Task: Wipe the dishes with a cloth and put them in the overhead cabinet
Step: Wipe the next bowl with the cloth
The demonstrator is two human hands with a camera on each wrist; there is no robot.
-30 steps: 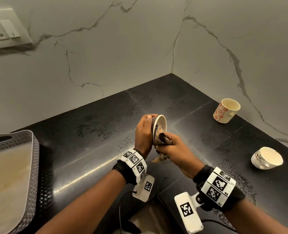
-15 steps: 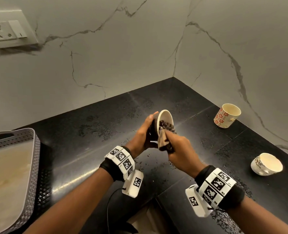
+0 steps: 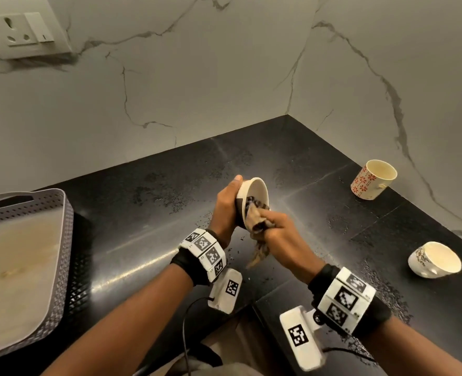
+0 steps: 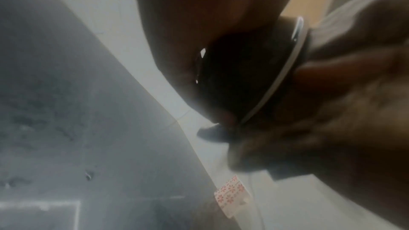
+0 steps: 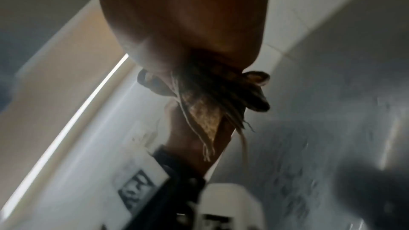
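cup (image 3: 254, 189) in left hand (image 3: 225, 207), cloth (image 3: 255, 217) in right hand (image 3: 284, 229)

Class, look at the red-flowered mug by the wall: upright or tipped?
Tipped. The red-flowered mug lies on the counter, its open mouth facing sideways and up.

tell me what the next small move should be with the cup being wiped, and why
Probably turn the dark-sided, cream-lined ceramic cup a little in the left hand so the brown patterned cloth, bunched in the right hand, reaches fresh wall. The cloth is pressed into only the lower part of the mouth; the upper inner rim shows bare.
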